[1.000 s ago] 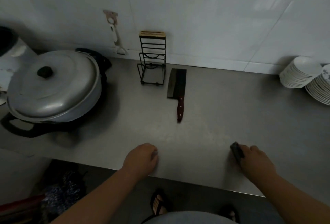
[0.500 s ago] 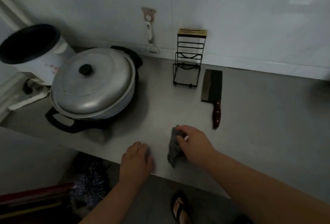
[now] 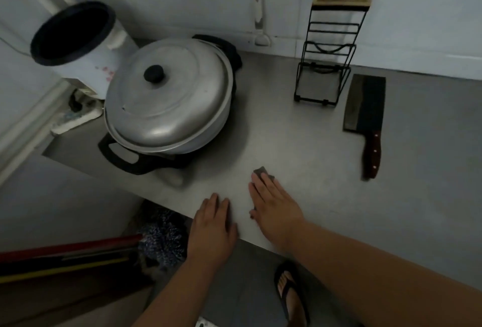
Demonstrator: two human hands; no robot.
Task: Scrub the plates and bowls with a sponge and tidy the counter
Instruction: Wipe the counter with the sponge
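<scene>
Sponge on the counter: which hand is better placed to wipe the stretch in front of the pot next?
Probably the right. The right hand lies flat on the sponge, fingers straight, pressing it to the steel counter. The left hand rests on the counter edge beside it, holding nothing.

One pot (image 3: 167,102), one cleaver (image 3: 364,107), one rack (image 3: 329,47), one sponge (image 3: 260,171), one container (image 3: 88,63).
</scene>
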